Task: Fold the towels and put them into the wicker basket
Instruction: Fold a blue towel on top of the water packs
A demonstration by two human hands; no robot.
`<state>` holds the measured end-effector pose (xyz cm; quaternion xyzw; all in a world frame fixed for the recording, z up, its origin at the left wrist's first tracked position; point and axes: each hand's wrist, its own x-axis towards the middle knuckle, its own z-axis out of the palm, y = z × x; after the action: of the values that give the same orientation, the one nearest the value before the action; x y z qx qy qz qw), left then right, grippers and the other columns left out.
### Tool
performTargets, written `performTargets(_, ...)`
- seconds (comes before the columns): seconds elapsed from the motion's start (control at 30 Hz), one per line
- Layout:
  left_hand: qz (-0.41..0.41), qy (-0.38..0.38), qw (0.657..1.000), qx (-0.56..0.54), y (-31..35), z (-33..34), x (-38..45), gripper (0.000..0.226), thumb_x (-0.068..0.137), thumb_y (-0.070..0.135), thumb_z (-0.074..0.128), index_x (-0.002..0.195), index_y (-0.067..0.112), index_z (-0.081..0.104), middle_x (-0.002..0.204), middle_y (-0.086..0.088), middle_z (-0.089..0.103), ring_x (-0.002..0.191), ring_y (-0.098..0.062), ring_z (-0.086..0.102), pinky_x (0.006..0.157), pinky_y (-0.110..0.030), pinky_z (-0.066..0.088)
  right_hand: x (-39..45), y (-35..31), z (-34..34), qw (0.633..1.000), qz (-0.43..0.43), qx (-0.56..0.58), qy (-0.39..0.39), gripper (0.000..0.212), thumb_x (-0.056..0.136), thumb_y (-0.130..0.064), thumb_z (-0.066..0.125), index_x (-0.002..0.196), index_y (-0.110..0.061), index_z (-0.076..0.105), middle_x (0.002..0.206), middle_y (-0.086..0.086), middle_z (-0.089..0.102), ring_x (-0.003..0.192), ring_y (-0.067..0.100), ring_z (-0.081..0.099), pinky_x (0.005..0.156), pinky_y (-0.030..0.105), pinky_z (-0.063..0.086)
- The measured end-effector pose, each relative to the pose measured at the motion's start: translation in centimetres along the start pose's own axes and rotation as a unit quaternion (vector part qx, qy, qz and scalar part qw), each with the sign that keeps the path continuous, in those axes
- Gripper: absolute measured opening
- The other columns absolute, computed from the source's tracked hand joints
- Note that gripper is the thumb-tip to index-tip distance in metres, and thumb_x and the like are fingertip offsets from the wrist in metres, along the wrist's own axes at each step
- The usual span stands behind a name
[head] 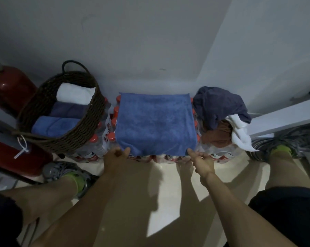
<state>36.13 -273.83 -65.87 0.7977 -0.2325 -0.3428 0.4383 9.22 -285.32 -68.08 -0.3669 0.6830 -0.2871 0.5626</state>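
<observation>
The blue towel [155,124] lies spread flat over the bottle packs [104,138] at centre. The left hand [115,157] pinches its near-left corner, the right hand [201,160] its near-right corner: folding is starting. Next, I judge, both corners go toward twelve o'clock; the wicker basket [90,120] waits at nine o'clock.

Dim room: plain grey-white wall [141,41], glossy cream tiled floor [161,202] with hard shadows, white ledge [284,118] right, red cylinders [13,86] left.
</observation>
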Motion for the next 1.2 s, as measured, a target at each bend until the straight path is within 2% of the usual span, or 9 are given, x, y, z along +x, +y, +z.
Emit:
performTargets(0.1,-0.018,-0.031,0.998,-0.044,-0.6,-1.0,0.6,0.035,0.086,0.037,0.069,0.08,0.003,0.065,0.08,-0.014,0.07,0.077,-0.024,0.066,0.076,-0.04,0.054,-0.4,-0.5,0.2,1.0,-0.01,-0.005,-0.015,0.027,0.08,-0.032,0.08,0.073,-0.018,0.059,0.058,-0.011,0.066,0.051,0.003,0.059,0.057,0.024,0.042)
performTargets(0.3,-0.062,-0.06,0.989,-0.121,-0.7,-2.7,1.4,0.017,0.078,0.035,0.077,0.08,0.019,0.07,0.094,-0.005,0.074,0.091,-0.027,0.07,0.085,-0.047,0.057,-1.0,-1.4,-0.2,0.999,0.01,0.005,-0.047,0.022,0.076,-0.019,0.083,0.072,-0.009,0.063,0.091,0.024,0.073,0.078,0.03,0.065,0.086,0.049,0.056)
performTargets(0.47,-0.111,0.028,0.985,-0.132,-1.1,-4.3,1.7,0.023,0.076,0.019,0.08,0.092,0.013,0.064,0.097,-0.013,0.069,0.093,-0.033,0.068,0.084,-0.049,0.057,-1.3,-1.8,-1.3,1.0,0.021,0.021,-0.009,0.025,0.071,-0.016,0.088,0.083,-0.005,0.07,0.082,0.014,0.076,0.065,0.022,0.07,0.067,0.034,0.06)
performTargets(0.6,-0.128,-0.051,0.984,-0.11,-0.8,-4.8,1.9,0.003,0.088,0.01,0.065,0.088,0.012,0.067,0.097,-0.012,0.069,0.092,-0.029,0.067,0.073,-0.038,0.057,-1.8,-2.2,-1.8,0.994,0.05,0.043,-0.083,0.029,0.081,-0.019,0.081,0.105,-0.006,0.071,0.082,0.004,0.076,0.06,0.014,0.065,0.057,0.024,0.055)
performTargets(0.73,-0.15,-0.11,0.98,-0.065,-0.4,-5.3,2.0,0.015,0.095,0.01,0.054,0.104,0.002,0.063,0.109,-0.018,0.064,0.092,-0.027,0.061,0.077,-0.037,0.053,-1.9,-2.7,-2.8,0.989,0.089,-0.022,-0.114,0.026,0.078,-0.029,0.083,0.089,-0.008,0.071,0.085,0.007,0.069,0.066,0.015,0.054,0.066,0.028,0.053)
performTargets(0.87,-0.209,-0.131,0.958,-0.146,0.4,-5.7,1.8,0.013,0.097,0.005,0.05,0.106,0.003,0.06,0.109,-0.016,0.064,0.1,-0.029,0.062,0.082,-0.043,0.056,-2.0,-4.7,-4.0,0.971,0.081,-0.187,-0.127,0.056,0.068,-0.042,0.088,0.099,0.002,0.072,0.09,0.012,0.066,0.076,0.02,0.057,0.067,0.03,0.055)
performTargets(0.93,-0.248,-0.13,0.937,-0.207,0.8,-5.9,1.7,0.01,0.095,0.001,0.052,0.101,0.002,0.06,0.103,-0.016,0.066,0.094,-0.027,0.064,0.067,-0.037,0.061,-2.4,-5.9,-4.5,0.961,0.076,-0.227,-0.136,0.054,0.064,-0.045,0.088,0.09,0.0,0.071,0.076,0.01,0.062,0.068,0.019,0.055,0.063,0.029,0.053)
performTargets(1.03,-0.268,-0.108,0.947,-0.143,1.8,-6.2,1.9,0.005,0.091,0.005,0.061,0.089,0.0,0.062,0.072,-0.015,0.073,0.067,-0.023,0.069,0.046,-0.026,0.056,-3.2,-7.7,-5.2,0.938,0.085,-0.296,-0.157,0.051,0.064,-0.048,0.088,0.077,-0.005,0.065,0.057,0.005,0.058,0.056,0.017,0.055,0.059,0.027,0.053)
performTargets(1.2,-0.134,-0.158,0.978,-0.032,4.5,-7.1,2.7,0.011,0.086,0.015,0.068,0.088,0.004,0.067,0.074,-0.021,0.072,0.053,-0.022,0.065,0.053,-0.032,0.053,-3.7,-10.4,-6.1,0.912,0.035,-0.385,-0.135,0.058,0.066,-0.055,0.085,0.079,-0.001,0.069,0.069,0.008,0.065,0.062,0.019,0.06,0.062,0.029,0.055)
